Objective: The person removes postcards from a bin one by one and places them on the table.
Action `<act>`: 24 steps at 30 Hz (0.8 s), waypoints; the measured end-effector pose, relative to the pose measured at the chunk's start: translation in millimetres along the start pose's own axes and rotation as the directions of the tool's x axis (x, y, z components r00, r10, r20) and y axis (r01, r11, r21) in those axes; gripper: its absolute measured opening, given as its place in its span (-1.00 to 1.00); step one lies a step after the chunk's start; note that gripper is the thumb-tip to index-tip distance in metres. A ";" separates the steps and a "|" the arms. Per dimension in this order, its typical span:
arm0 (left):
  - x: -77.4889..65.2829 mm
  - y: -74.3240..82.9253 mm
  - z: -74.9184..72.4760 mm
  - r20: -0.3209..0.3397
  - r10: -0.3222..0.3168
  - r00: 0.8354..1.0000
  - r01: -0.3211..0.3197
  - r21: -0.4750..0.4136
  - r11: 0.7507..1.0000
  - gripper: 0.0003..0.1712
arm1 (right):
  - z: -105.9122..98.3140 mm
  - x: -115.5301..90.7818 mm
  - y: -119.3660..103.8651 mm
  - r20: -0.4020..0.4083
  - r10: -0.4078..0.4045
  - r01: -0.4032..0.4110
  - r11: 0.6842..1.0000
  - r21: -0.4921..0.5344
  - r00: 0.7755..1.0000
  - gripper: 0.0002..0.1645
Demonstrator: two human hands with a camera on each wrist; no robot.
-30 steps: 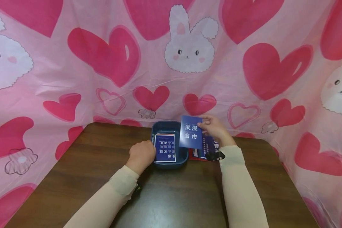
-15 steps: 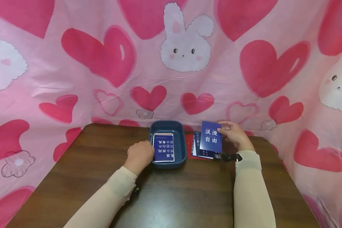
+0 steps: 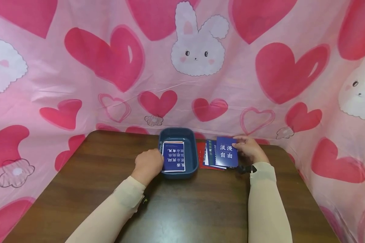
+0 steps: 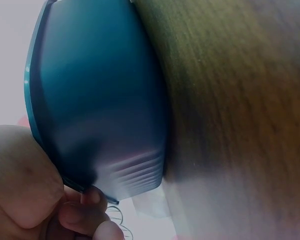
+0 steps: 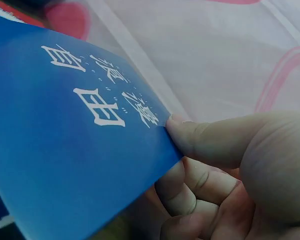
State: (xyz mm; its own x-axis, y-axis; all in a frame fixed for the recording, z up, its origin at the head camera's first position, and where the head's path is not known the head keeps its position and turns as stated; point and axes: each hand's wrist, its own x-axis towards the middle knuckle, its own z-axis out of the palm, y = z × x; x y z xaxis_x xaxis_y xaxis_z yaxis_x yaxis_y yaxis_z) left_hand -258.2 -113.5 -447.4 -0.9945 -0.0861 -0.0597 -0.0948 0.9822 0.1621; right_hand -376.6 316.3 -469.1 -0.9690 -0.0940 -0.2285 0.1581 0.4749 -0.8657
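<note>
My right hand (image 3: pixel 249 148) pinches the right edge of a blue card (image 3: pixel 226 159) with white characters, thumb on top and fingers beneath, as the right wrist view shows. The card lies over a spread pile of cards (image 3: pixel 211 152) to the right of a dark blue plastic bin (image 3: pixel 191 168). My left hand (image 3: pixel 148 165) grips the bin's left rim; in the left wrist view its thumb and curled fingers (image 4: pixel 80 217) close round the edge. Inside the bin rests a stack of cards, a blue one (image 3: pixel 174 158) with white writing on top.
A red card (image 3: pixel 202 156) sticks out at the pile's left, beside the bin. The brown wooden table (image 3: pixel 182 209) ends at a pink cloth backdrop (image 3: pixel 158 81) with hearts and rabbits, close behind the bin.
My right hand has carried the blue card from above the bin's right side rightward, then lowered it over the pile. My left hand keeps its hold on the bin.
</note>
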 end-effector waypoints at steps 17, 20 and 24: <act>0.0 1.5 -1.2 0.026 0.005 1.000 -0.005 0.024 1.000 -0.53 | 13.3 7.6 1.9 -0.030 0.001 -0.007 0.978 -0.207 1.000 -0.33; -1.0 1.3 -1.8 0.019 0.006 1.000 -0.007 0.028 1.000 -0.54 | 15.2 8.3 0.5 -0.034 0.001 -0.009 0.969 -0.248 0.999 -0.32; -1.0 0.7 -1.9 0.012 0.004 1.000 -0.004 0.023 1.000 -0.55 | 18.2 9.1 -1.3 -0.047 -0.003 -0.011 0.955 -0.296 0.999 -0.34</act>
State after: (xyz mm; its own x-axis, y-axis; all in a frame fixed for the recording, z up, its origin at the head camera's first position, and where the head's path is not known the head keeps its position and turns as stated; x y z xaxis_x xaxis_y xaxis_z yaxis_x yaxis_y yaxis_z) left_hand -257.4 -113.0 -445.3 -0.9943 -0.0801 -0.0708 -0.0894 0.9862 0.1394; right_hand -382.2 298.9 -478.2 -0.9773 -0.0541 -0.2047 0.1055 0.7136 -0.6925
